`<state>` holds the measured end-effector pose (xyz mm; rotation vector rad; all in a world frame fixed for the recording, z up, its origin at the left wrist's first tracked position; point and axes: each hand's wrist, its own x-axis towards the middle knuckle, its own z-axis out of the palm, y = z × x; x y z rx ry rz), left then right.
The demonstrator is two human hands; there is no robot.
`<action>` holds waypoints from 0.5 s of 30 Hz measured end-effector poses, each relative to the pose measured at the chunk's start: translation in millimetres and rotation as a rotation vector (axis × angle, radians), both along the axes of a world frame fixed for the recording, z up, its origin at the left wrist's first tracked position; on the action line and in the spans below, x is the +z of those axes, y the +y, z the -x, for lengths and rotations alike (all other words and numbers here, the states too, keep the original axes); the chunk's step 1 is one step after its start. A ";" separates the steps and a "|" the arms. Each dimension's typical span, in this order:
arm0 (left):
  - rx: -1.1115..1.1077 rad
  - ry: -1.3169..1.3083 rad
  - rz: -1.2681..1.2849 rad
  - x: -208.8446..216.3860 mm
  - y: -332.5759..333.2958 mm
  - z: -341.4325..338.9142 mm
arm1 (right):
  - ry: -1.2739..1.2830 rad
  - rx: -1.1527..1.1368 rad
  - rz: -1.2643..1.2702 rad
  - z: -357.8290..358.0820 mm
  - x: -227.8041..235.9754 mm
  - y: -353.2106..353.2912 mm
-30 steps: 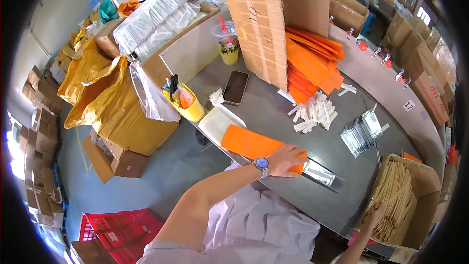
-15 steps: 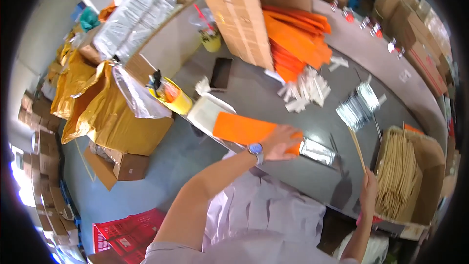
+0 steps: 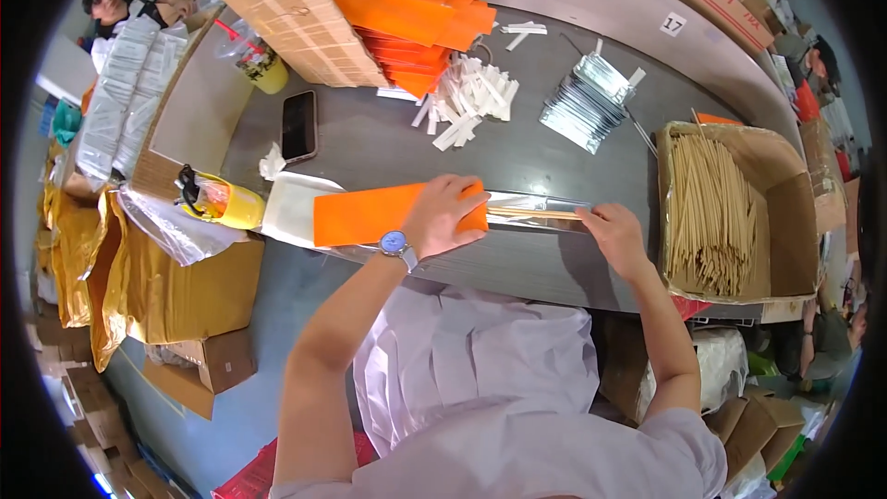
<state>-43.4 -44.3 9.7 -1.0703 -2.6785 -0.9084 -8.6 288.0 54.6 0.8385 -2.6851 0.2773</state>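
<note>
Sleeve: an orange sleeve (image 3: 370, 213) is laid flat at the table's (image 3: 370, 143) near edge.
Pouch: a clear pouch (image 3: 540, 212) (thin sticks inside) is laid just right of it.
Stack: orange sleeves (image 3: 416, 23) are piled at the far side, silver packets (image 3: 584, 102) to their right.
Box: a carton of sticks (image 3: 716, 212) is set at the right.
Left hand: the left hand (image 3: 442, 215) is pressed on the sleeve, fingers curled over its right end.
Right hand: the right hand (image 3: 613, 231) is pinched on the pouch's right end.

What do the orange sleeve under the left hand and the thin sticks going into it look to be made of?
Orange sleeve: likely matte paper or thin card, flat with crisp edges and no glare. Sticks: probably pale bamboo or wood, matching the straw-coloured ones in the cardboard box. The clear wrapper around them looks like glossy plastic film.
</note>
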 end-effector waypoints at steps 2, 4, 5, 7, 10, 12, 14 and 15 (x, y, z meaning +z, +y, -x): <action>0.005 -0.004 -0.012 1.5 1.2 -1.0 | 0.000 0.025 0.015 10.8 -17.8 -22.1; 0.034 0.037 -0.003 -0.5 -0.9 -6.6 | 0.015 0.112 -0.014 21.2 -29.1 -56.0; 0.035 0.066 -0.010 -1.0 -1.4 -8.6 | 0.039 0.151 0.006 24.0 -33.6 -70.0; 0.000 0.062 -0.021 -4.5 5.3 -7.0 | 0.035 0.191 0.063 28.4 -44.6 -94.9; -0.030 0.032 -0.040 -5.7 4.5 -8.5 | 0.058 0.180 0.179 26.3 -33.4 -118.9; -0.007 0.048 -0.023 -7.8 4.7 -9.3 | 0.003 0.085 0.254 24.2 -27.3 -106.8; -0.022 0.022 -0.056 -8.8 4.7 -9.9 | -0.119 -0.058 0.332 20.7 -31.1 -81.5; -0.017 0.028 -0.052 -6.2 4.1 -10.1 | -0.192 -0.140 0.364 19.5 -29.6 -71.4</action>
